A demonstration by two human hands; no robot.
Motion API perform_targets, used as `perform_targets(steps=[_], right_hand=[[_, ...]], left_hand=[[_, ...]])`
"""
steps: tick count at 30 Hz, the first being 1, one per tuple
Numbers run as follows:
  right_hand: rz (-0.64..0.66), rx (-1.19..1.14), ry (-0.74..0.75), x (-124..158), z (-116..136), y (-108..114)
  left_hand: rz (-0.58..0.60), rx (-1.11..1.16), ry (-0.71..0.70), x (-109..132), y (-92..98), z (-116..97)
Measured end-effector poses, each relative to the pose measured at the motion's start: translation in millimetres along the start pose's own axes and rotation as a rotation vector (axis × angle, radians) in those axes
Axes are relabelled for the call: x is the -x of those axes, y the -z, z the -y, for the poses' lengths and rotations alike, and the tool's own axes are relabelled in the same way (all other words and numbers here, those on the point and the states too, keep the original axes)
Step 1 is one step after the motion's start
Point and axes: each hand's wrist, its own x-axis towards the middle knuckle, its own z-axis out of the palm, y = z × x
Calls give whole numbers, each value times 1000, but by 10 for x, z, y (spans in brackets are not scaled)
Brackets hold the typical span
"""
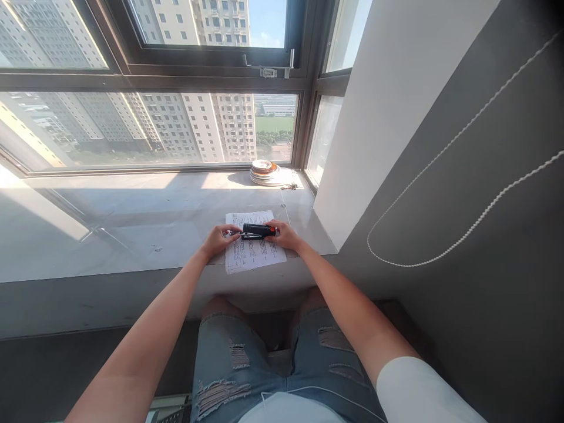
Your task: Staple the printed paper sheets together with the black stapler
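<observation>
A black stapler (259, 230) with a red spot near its right end is held level over printed paper sheets (253, 256) on the window sill. My right hand (284, 234) is closed around the stapler's right end. At its left end, my left hand (220, 238) has its fingers pinched together by a small shiny metal part; whether that part belongs to the stapler is too small to tell. The sheets lie under both hands, their lower edge sticking out past the sill's front edge.
Stacked plates or lids (264, 173) stand at the back of the sill (132, 235) by the window corner, with a small dark item beside them. A white bead chain (434, 258) hangs at the right wall. My knees are below the sill.
</observation>
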Motion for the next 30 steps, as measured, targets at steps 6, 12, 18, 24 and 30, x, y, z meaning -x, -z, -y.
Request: perform_targets(steps=[6, 12, 18, 24, 30], right_hand=[[19, -2, -4, -3, -42, -8], [15, 27, -9, -2, -26, -8], [8, 45, -9, 11, 29, 8], [3, 43, -6, 1, 22, 3], [7, 36, -22, 7, 31, 10]], left_hand=[[15, 40, 27, 1, 33, -22], [-48, 66, -14, 1, 26, 33], [-39, 47, -74, -2, 32, 53], [-54, 15, -73, 0, 33, 38], [-31, 31, -76, 2, 31, 60]])
